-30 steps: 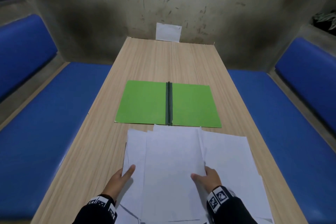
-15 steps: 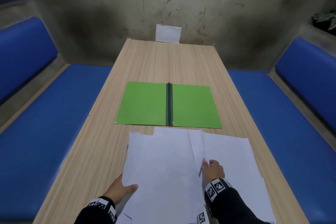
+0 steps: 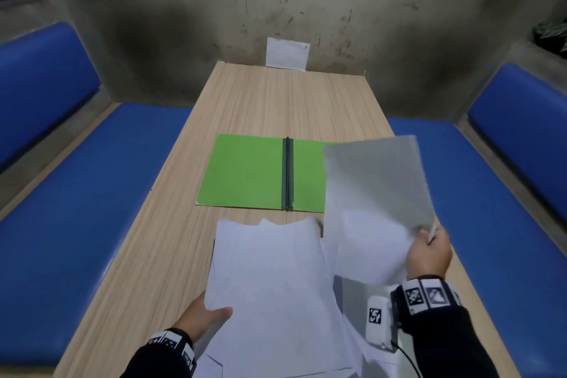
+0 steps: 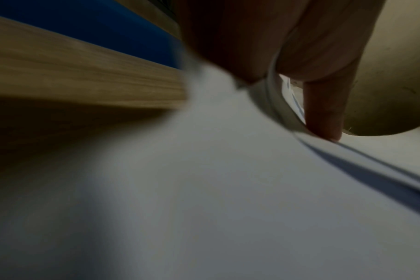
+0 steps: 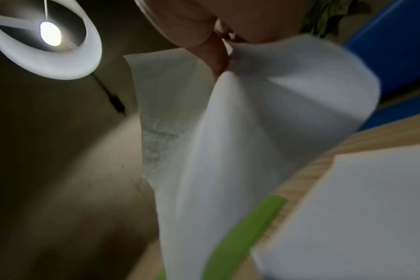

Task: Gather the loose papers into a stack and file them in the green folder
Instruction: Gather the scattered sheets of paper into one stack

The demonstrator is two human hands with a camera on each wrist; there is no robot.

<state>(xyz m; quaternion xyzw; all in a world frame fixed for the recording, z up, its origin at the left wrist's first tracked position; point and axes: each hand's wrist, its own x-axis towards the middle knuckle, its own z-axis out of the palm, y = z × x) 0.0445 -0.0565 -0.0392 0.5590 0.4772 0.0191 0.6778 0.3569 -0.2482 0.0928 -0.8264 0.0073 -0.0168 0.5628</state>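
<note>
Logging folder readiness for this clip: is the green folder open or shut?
Open. The folder lies spread flat on the table, both covers showing beside the dark spine; nothing filed on its visible part.

— What can't you make out on the right side?

— The lifted sheet [image 3: 374, 193] covers the right part of the green folder [image 3: 245, 175], and you lose the right hand [image 3: 429, 255] fingertips behind its edge. In the right wrist view the hand [image 5: 204, 28] is cut off by the top edge, and the faint print on the sheet [image 5: 156, 147] is too blurred to read.

— And the left?

— The left hand [image 3: 202, 319] fingers sit under the paper pile [image 3: 270, 285]; only the thumb shows. The pile runs off the bottom edge, so you can't count sheets. The left wrist view is smeared — papers [image 4: 204, 189] and table [image 4: 84, 75] blur together.
</note>
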